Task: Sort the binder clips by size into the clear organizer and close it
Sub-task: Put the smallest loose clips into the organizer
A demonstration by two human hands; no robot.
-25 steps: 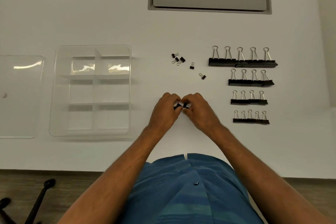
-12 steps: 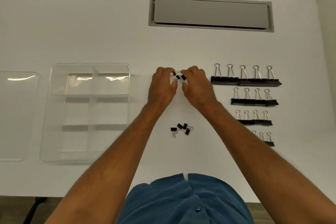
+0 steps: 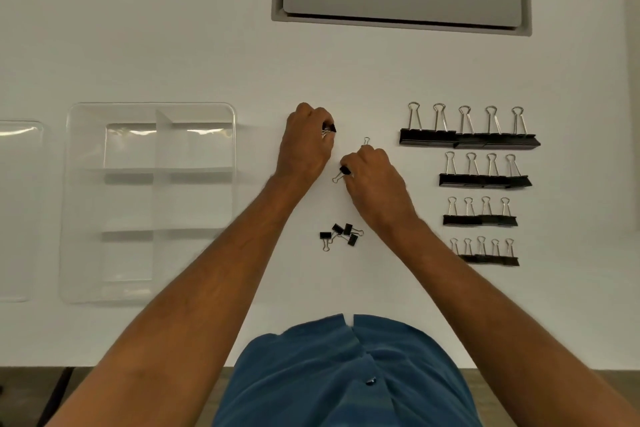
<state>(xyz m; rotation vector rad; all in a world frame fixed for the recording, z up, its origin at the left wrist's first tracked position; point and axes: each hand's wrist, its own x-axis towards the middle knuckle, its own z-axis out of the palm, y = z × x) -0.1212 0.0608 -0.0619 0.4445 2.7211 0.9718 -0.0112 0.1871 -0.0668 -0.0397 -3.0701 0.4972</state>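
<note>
Head view: my left hand [image 3: 306, 146] is pinched on tiny binder clips [image 3: 329, 129], my right hand [image 3: 375, 180] on another [image 3: 341, 174], both right of the empty clear organizer [image 3: 149, 204]. They look light, stiff and springy; best taken by the black body.

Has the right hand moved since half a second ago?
Yes. The right hand was level with the top row of large clips; now it lies nearer the person, level with the second row, holding a small clip.
</note>
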